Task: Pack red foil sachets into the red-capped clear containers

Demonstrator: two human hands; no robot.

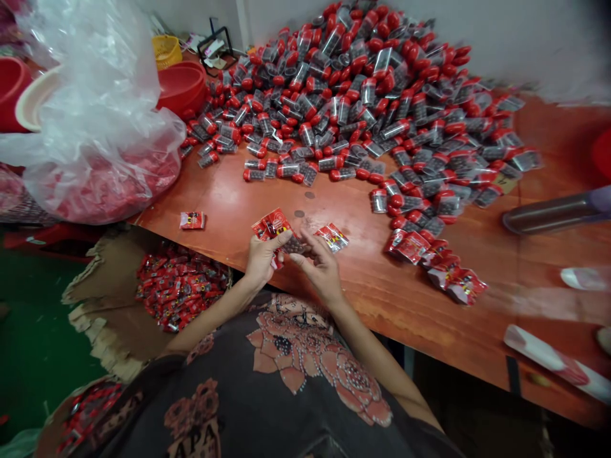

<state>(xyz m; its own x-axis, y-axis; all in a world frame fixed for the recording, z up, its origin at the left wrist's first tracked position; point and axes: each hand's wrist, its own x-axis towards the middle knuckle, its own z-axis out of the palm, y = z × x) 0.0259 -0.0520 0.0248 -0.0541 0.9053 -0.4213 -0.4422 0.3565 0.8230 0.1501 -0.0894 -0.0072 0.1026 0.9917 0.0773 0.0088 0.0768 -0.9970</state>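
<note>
My left hand (261,257) is closed around a red printed packet (273,221), its thumb lying across the front. Against that packet is a small clear container with dark contents (292,245). The thumb and fingers of my right hand (321,267) close on the container's right end; the fingertips are slightly blurred. Just beyond my right fingers, another red packet (333,236) lies flat on the table. A further small red packet (192,221) rests near the table edge to the left.
Clear containers with red caps (344,95) form a large heap at the back of the wooden table (229,197). Several red packets (436,264) sit in a row at right. A cardboard box (119,305) of red packets stands below left, beneath a big plastic bag (105,159).
</note>
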